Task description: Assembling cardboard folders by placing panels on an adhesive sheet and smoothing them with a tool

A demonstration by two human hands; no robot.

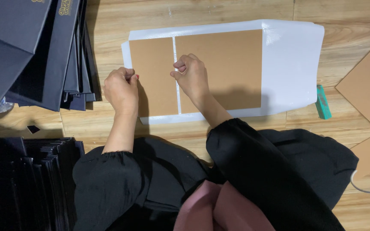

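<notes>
My left hand (120,87) is curled shut, pinching the left edge of one white sheet (290,64) lying on the wooden floor (219,8). My right hand (190,76), fingers folded, presses between two brown cardboard panels (153,77) on it.

Even warm light is falling from above and slightly far. Glare is showing on the white sheet (290,64) at far right. Soft shadows are lying near the right hand (191,77) and forearm. Focus is holding sharp, dark stacks (43,51) are losing detail.
</notes>
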